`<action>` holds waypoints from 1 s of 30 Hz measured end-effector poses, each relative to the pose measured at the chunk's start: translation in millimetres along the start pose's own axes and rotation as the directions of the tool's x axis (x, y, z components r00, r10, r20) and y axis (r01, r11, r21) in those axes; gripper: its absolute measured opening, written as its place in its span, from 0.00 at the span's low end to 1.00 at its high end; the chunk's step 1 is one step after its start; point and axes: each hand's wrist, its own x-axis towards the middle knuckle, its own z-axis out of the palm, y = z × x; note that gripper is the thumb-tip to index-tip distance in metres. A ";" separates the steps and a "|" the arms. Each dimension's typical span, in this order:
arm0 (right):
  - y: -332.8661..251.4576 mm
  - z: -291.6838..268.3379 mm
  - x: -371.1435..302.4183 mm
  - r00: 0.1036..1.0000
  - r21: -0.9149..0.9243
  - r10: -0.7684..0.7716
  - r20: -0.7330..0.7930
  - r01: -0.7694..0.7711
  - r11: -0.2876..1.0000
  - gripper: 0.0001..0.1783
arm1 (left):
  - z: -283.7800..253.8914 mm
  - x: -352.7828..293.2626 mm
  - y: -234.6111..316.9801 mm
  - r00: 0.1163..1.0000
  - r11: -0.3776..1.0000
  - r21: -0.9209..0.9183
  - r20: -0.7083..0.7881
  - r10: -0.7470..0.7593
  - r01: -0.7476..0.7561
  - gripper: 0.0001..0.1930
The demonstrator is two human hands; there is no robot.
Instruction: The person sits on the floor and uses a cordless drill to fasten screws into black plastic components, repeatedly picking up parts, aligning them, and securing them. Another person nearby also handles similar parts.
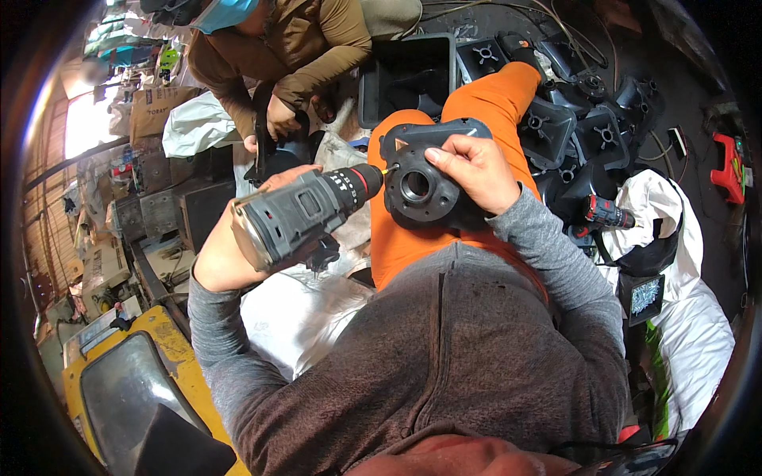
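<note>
My left hand (287, 178) is wrapped around a dark grey cordless drill (295, 213); the drill body hides most of the fingers. Its thin bit reaches the edge of a black flanged part (421, 208) with a round central hole and small holes around it. That part rests on my orange-trousered lap. From the other side, my right hand (479, 173) grips its upper rim, with the thumb pressed on top.
Another person in brown sleeves (333, 36) handles a dark piece at the upper left. Beyond my legs are a black bin (367, 83) and several black funnel-shaped parts (548, 131). A second drill (609, 213) and a box of small silvery pieces (645, 297) lie right, by white sacking (698, 333).
</note>
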 end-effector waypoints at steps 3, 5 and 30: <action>0.2 -0.6 8.7 1.000 -0.052 -0.019 0.005 0.019 0.998 0.22 | -9.2 7.3 -0.1 0.999 1.000 -0.020 0.046 -0.002 0.003 0.30; 3.0 -1.4 12.5 1.000 -0.062 -0.020 0.014 0.021 0.998 0.22 | -12.8 7.5 -3.7 0.998 0.997 0.073 0.059 -0.032 0.028 0.30; 20.6 -3.0 6.3 0.997 -0.264 -0.040 -0.073 0.020 0.964 0.23 | 0.8 25.2 -6.2 0.991 0.989 0.136 0.106 -0.078 0.063 0.30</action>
